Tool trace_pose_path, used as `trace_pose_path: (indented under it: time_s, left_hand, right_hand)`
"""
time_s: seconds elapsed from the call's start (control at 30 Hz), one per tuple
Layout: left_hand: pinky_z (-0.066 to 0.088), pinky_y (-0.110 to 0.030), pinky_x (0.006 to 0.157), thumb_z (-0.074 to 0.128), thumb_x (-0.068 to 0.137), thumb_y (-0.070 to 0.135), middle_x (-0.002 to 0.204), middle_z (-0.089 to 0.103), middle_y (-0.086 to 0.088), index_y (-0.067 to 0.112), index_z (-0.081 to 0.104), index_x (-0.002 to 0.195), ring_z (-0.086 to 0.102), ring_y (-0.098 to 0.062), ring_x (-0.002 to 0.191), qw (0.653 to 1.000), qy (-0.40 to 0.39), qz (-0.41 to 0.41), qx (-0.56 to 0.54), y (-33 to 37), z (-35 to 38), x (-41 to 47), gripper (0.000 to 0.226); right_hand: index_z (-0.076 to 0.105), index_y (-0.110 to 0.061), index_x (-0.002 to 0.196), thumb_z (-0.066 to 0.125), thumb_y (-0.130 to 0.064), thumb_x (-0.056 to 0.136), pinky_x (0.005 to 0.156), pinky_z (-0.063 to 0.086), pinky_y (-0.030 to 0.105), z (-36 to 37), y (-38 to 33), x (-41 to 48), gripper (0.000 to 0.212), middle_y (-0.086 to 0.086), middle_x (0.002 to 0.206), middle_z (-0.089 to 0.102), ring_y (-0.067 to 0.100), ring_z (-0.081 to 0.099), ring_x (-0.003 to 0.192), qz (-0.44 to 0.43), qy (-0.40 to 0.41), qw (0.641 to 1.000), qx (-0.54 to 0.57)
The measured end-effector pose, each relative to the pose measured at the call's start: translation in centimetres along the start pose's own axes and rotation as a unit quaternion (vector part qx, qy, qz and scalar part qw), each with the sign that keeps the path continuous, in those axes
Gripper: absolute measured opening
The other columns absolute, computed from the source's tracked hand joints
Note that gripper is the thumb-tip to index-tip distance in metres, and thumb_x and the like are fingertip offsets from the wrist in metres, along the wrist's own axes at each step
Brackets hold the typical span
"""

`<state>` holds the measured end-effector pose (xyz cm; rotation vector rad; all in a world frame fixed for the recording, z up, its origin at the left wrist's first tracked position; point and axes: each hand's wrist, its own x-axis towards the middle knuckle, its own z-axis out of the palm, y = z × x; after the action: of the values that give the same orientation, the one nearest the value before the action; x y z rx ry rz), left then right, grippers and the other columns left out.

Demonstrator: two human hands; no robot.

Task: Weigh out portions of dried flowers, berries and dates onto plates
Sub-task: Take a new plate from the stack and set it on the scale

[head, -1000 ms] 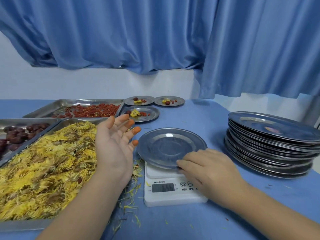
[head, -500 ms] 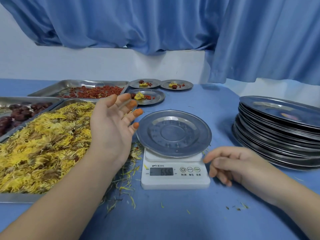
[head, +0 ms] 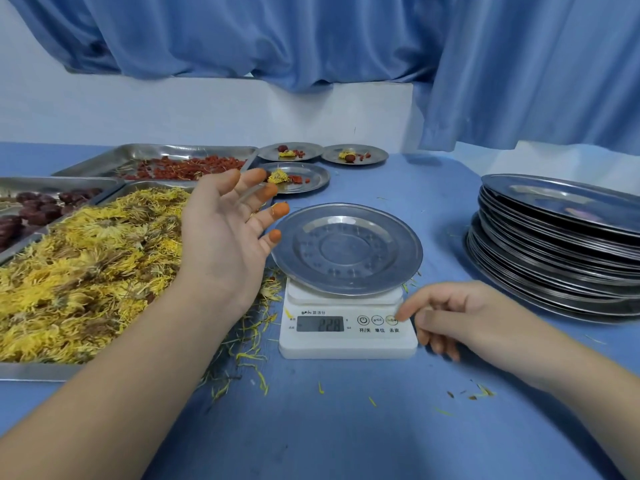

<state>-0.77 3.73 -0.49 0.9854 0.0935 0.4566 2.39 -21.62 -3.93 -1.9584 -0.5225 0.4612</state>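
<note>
Now right hand (head: 460,317) touching scale (head: 346,344) button, display changed to 228

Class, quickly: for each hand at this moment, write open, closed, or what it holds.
Left hand: open, fingers spread, holding nothing, by the flower tray.
Right hand: open, loosely curled, holding nothing, forefinger at a button of the scale.

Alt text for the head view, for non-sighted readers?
A right hand points a finger at a button on a white scale bearing an empty metal plate; the left hand hovers open by a tray of dried flowers.
</note>
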Motion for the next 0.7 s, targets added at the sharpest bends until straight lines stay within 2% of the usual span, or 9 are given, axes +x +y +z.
trace_pose_path:
  time_s: [0.1, 0.2, 0.3, 0.5, 0.7]
  left_hand:
    - [0.044, -0.028, 0.066, 0.046, 0.09, 0.036, 0.097, 0.064, -0.001, 0.019, 0.066, 0.094, 0.063, -0.017, 0.079, 1.0, -0.002, -0.001, 0.001, 0.0, 0.0, -0.1, 0.027]
    - [0.043, -0.028, 0.065, 0.046, 0.09, 0.035, 0.096, 0.064, -0.001, 0.019, 0.065, 0.094, 0.063, -0.017, 0.078, 1.0, -0.002, -0.003, 0.003, 0.0, 0.1, -0.1, 0.026]
    - [0.042, -0.029, 0.066, 0.046, 0.09, 0.035, 0.095, 0.065, -0.001, 0.019, 0.066, 0.093, 0.063, -0.017, 0.078, 1.0, -0.003, -0.006, 0.005, 0.0, 0.1, 0.0, 0.025]
    - [0.041, -0.029, 0.065, 0.046, 0.09, 0.034, 0.092, 0.065, 0.0, 0.02, 0.066, 0.092, 0.063, -0.016, 0.075, 1.0, -0.005, -0.005, 0.01, -0.1, 0.1, 0.0, 0.025]
    - [0.04, -0.03, 0.065, 0.046, 0.09, 0.034, 0.092, 0.065, 0.0, 0.019, 0.066, 0.091, 0.062, -0.017, 0.076, 1.0, -0.005, -0.004, 0.013, 0.0, 0.2, -0.2, 0.025]
  right_hand:
    - [0.072, -0.027, 0.088, 0.058, -0.015, 0.092, 0.049, 0.044, 0.026, 0.4, 0.3, -0.1, 0.018, 0.0, 0.062, 0.061, 0.014, 0.052, 0.056, -0.042, 0.018, 0.997, -0.068]
    - [0.064, -0.037, 0.094, 0.059, -0.037, 0.087, 0.052, 0.044, 0.028, 0.8, 0.8, -0.4, 0.009, -0.007, 0.062, 0.058, 0.008, 0.049, 0.052, -0.114, 0.035, 0.972, -0.2]
    - [0.058, -0.041, 0.094, 0.052, -0.053, 0.083, 0.048, 0.044, 0.025, 1.2, 0.7, -0.9, 0.018, -0.008, 0.063, 0.056, 0.007, 0.05, 0.044, -0.136, 0.028, 0.958, -0.252]
    - [0.061, -0.038, 0.087, 0.05, -0.061, 0.079, 0.05, 0.038, 0.026, 1.7, -0.1, -1.1, 0.027, -0.011, 0.056, 0.051, 0.01, 0.048, 0.051, -0.13, 0.05, 0.946, -0.292]
    - [0.062, -0.045, 0.101, 0.041, -0.071, 0.075, 0.051, 0.038, 0.024, 1.5, -0.7, -1.8, 0.043, -0.019, 0.059, 0.054, 0.007, 0.05, 0.056, -0.115, 0.047, 0.926, -0.356]
